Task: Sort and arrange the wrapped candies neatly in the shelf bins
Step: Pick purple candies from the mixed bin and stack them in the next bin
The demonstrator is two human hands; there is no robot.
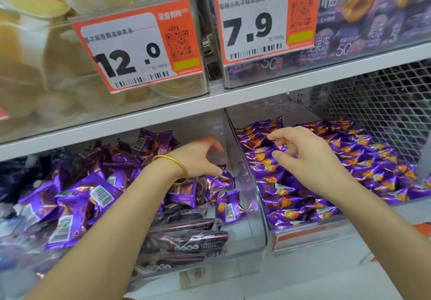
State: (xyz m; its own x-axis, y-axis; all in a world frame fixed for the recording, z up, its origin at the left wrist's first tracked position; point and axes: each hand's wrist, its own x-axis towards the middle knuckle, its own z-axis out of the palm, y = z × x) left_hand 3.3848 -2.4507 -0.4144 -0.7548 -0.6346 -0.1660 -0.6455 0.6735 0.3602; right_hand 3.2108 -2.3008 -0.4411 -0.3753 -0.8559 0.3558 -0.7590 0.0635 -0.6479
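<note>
This is a shop, seen at a sweets shelf. Orange price tags (pixel 137 45) reading 12.0 and 7.9 per 500g, each with a barcode and QR code, front clear bins (pixel 242 159) on white shelves (pixel 256 94). The lower bins hold loose purple wrapped candies (pixel 326 171).

Glossy foil candies (pixel 303 211), clear plastic bin (pixel 242 150)

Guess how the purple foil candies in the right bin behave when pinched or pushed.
Probably slippery: the candies have glossy, reflective wrappers. Likely light and crinkly, as they look like puffed pillow packs. Loosely piled, so a push would probably slide neighbours too.
</note>
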